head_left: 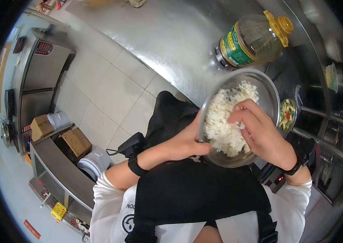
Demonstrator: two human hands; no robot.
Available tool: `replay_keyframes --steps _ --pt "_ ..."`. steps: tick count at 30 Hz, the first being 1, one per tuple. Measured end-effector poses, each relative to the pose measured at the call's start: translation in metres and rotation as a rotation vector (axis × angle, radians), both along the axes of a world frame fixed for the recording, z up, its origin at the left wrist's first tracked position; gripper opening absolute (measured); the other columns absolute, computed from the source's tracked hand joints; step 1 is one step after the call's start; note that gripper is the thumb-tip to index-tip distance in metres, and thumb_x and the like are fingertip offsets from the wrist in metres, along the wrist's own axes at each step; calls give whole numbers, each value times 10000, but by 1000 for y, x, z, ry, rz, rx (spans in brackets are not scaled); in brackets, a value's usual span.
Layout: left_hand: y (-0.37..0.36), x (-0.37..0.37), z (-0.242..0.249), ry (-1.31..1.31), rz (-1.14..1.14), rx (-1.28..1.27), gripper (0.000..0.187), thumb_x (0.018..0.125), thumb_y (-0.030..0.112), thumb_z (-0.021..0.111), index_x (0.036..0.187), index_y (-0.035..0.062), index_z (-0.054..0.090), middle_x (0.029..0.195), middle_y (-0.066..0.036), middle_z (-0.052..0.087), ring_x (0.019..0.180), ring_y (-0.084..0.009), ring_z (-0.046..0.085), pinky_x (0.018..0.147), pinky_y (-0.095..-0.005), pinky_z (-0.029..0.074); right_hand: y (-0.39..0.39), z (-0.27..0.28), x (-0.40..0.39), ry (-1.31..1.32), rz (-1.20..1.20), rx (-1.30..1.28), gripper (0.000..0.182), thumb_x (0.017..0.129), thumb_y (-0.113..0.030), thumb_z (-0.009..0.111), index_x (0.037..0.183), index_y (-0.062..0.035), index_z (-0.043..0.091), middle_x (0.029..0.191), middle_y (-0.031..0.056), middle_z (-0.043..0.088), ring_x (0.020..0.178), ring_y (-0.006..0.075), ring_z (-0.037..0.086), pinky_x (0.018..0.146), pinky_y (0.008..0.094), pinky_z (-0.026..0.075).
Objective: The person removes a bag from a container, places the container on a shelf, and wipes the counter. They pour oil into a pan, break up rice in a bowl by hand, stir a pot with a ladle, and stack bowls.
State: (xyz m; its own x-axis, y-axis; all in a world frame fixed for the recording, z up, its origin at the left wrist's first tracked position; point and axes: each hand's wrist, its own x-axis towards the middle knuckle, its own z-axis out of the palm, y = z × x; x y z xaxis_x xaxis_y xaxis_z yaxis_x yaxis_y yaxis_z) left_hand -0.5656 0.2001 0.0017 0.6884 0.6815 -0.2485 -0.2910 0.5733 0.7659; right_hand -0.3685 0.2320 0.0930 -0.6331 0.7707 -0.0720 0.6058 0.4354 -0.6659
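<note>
A round metal bowl [269,91] of white rice [222,117] is tilted in front of the black apron. My left hand [189,139] grips the bowl's left rim, thumb over the edge. Inside the bowl, my right hand [260,129] has its fingers curled into the rice, with a few grains at the fingertips. Just beyond the bowl, a large oil bottle [256,40] with a yellow cap and green label is on the steel counter [171,36].
Right of the bowl is a dish of chopped vegetables [287,114] beside metal rails. A small container [331,77] sits farther right. Cardboard boxes [74,142], white buckets [94,162] and a steel shelf unit [58,166] stand at the left, across the tiled floor.
</note>
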Motion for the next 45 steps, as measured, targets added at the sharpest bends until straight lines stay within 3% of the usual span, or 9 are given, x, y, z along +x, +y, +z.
replay_keyframes --steps 5,13,19,23,26,28,39,42,45 --pt "3 5 0 -42 -18 -36 726 701 65 586 1327 -9 227 1261 -102 408 1152 -174 388 962 -316 334 4 -4 2 28 -74 71 349 737 90 514 1066 -19 470 900 162 515 779 357 557 659 386 467" --pt "21 -4 35 -48 -24 -362 735 703 63 555 1340 -10 195 1268 -86 388 1149 -144 380 955 -283 324 22 39 14 -88 42 -208 459 858 -122 484 1276 12 349 1232 190 437 1234 370 319 970 357 305" --pt "15 -14 23 -4 -30 -181 611 726 59 566 1280 -27 324 1123 -39 480 999 -89 425 835 -238 371 32 40 15 449 -334 -522 436 873 -192 446 1215 78 441 1187 199 521 1120 269 494 961 370 353" --pt "11 -21 30 15 -2 -266 597 727 47 577 1270 -24 338 1134 -44 481 1016 -97 424 856 -248 372 39 48 19 621 -172 -956 402 899 -36 379 1294 30 349 1285 148 449 1188 235 435 969 340 357" --pt "-1 -28 23 24 43 -157 642 710 53 610 1280 -25 325 1189 -73 477 1076 -129 425 894 -262 356 48 30 10 890 571 -1212 486 930 -118 244 1380 15 116 1432 147 203 1325 210 194 1077 322 117" --pt "-5 -37 22 54 56 -200 654 703 52 616 1284 -20 324 1200 -80 477 1096 -141 425 903 -266 351 44 35 -3 638 675 -1754 501 944 -189 232 1382 10 91 1444 146 158 1329 208 183 1079 313 121" --pt "66 -145 -5 130 47 -444 628 718 28 607 1282 -21 333 1184 -74 487 1068 -140 444 894 -273 369 108 -16 -114 618 664 -1459 506 933 -160 329 1374 11 150 1424 158 210 1309 228 239 1066 312 182" --pt "119 -187 -10 231 -51 -582 601 728 5 585 1277 -17 341 1186 -78 486 1073 -145 450 895 -279 379 139 -24 -156 540 327 -1077 509 929 -153 356 1372 11 166 1419 161 224 1304 234 254 1062 312 199" --pt "145 -191 -56 69 220 -537 619 710 -95 504 1294 15 329 1234 -102 461 1150 -191 443 929 -313 400 164 -61 -189 437 -218 -386 366 781 6 561 1144 -30 523 1134 161 518 1063 304 488 886 357 387"
